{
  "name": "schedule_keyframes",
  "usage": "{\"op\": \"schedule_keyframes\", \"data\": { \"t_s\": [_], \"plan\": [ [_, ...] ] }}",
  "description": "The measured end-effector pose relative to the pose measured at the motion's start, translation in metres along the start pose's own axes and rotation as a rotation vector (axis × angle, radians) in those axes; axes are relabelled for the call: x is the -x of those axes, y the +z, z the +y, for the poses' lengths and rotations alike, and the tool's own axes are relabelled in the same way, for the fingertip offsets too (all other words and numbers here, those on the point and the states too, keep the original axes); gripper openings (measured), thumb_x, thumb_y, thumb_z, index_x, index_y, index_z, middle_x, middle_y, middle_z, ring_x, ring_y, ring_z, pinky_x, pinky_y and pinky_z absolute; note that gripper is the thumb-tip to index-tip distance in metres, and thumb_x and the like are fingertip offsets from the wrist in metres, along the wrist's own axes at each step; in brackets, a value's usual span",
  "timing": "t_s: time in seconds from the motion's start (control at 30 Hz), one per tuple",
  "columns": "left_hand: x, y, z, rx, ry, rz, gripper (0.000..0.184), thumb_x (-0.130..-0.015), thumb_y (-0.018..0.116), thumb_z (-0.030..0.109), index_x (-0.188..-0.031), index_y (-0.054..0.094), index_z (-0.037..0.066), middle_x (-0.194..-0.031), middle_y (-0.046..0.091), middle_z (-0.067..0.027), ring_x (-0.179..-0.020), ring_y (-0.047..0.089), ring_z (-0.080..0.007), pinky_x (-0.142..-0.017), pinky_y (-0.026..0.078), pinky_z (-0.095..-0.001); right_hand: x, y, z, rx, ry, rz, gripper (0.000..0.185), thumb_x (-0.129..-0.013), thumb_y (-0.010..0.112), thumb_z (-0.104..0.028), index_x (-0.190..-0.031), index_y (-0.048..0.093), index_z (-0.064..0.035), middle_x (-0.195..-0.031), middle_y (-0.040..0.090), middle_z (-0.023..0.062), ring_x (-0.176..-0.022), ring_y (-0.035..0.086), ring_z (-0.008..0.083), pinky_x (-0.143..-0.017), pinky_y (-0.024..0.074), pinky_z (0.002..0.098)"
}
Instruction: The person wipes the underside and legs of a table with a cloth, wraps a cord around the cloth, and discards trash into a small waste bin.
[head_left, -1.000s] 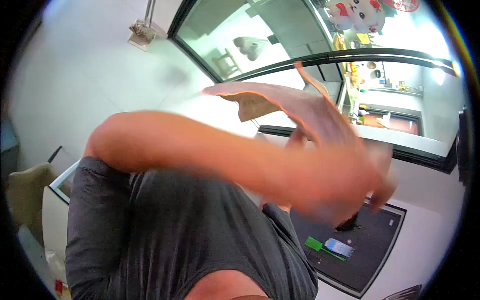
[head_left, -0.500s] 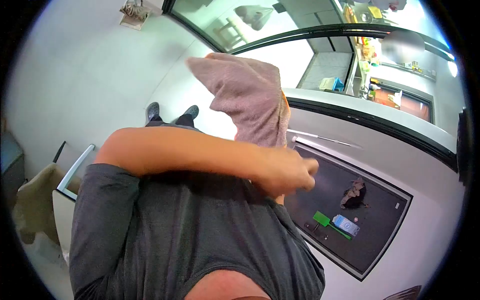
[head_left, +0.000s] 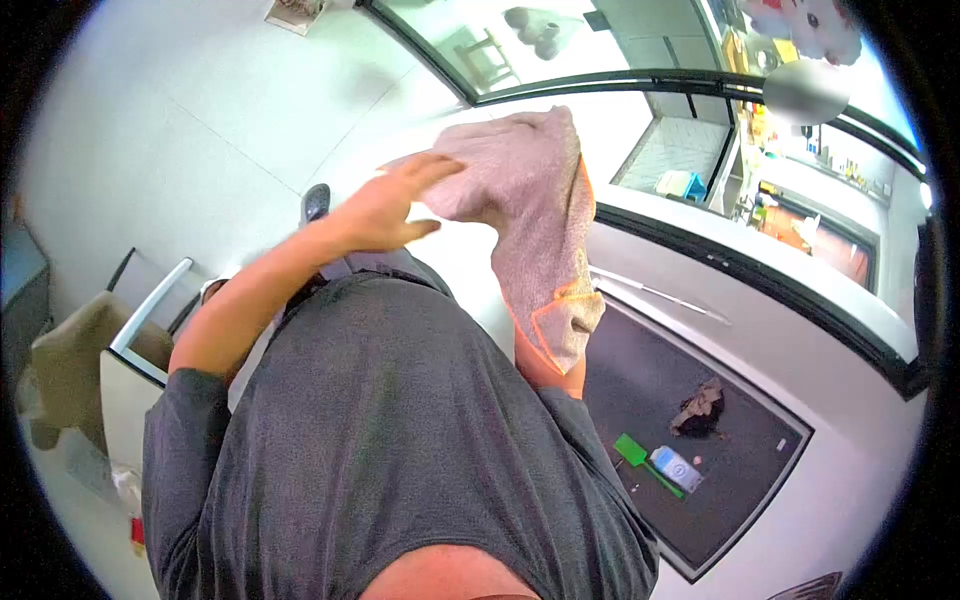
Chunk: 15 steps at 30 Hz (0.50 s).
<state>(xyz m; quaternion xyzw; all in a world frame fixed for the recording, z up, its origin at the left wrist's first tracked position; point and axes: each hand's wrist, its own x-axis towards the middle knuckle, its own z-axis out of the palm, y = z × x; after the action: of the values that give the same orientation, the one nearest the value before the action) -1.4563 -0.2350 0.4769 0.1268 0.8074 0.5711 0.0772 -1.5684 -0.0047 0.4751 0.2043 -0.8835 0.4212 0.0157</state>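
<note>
A mauve towel [head_left: 530, 190] with orange edging is draped over my right forearm [head_left: 552, 380]. It hides my right hand completely, so the fingers and anything they hold cannot be seen. My left hand [head_left: 385, 210] is in front of my body with thumb and fingers apart, holding nothing. Its fingertips overlap the towel's far left end in the view; whether they touch it I cannot tell.
At the right, a dark mat or board [head_left: 640, 370] carries a green fly swatter-like tool [head_left: 632, 450], a blue-and-white packet [head_left: 677, 468] and a crumpled dark cloth-like thing [head_left: 698, 408]. A white rod [head_left: 660, 291] lies alongside. A chair [head_left: 140, 330] stands left; a black-framed glass partition [head_left: 650, 80] is ahead.
My left hand has moved from across my right forearm back to the left, and its fingers have opened out. The towel now shows its orange-edged lower corner hanging on the forearm.
</note>
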Motion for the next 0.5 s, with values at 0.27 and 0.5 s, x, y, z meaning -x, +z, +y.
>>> {"op": "schedule_keyframes", "data": {
  "t_s": [0.27,0.5],
  "plan": [
    [-0.054,0.057,0.029,-0.094,0.286,0.345,0.1,-0.068,0.083,0.016,-0.148,0.024,0.013,-0.152,0.027,-0.0166,-0.135,0.038,-0.0363,-0.111,0.037,-0.0437,-0.063,-0.042,-0.028,0.241,-0.258,-0.074,0.033,-0.088,0.069,-0.023,-0.111,0.059,-0.0018,-0.097,0.061,0.0069,-0.086,0.06,0.019,-0.08,0.0511,0.031],
    [-0.063,0.056,0.02,0.322,0.093,0.268,0.042,-0.084,0.065,0.016,-0.124,0.055,0.005,-0.122,0.059,-0.0157,-0.112,0.057,-0.0323,-0.095,0.046,-0.0399,-0.058,-0.057,-0.044,0.327,-0.319,-0.167,0.032,-0.088,0.068,-0.025,-0.109,0.06,-0.002,-0.097,0.061,0.0074,-0.086,0.06,0.0197,-0.08,0.0513,0.0316]
  ]
}}
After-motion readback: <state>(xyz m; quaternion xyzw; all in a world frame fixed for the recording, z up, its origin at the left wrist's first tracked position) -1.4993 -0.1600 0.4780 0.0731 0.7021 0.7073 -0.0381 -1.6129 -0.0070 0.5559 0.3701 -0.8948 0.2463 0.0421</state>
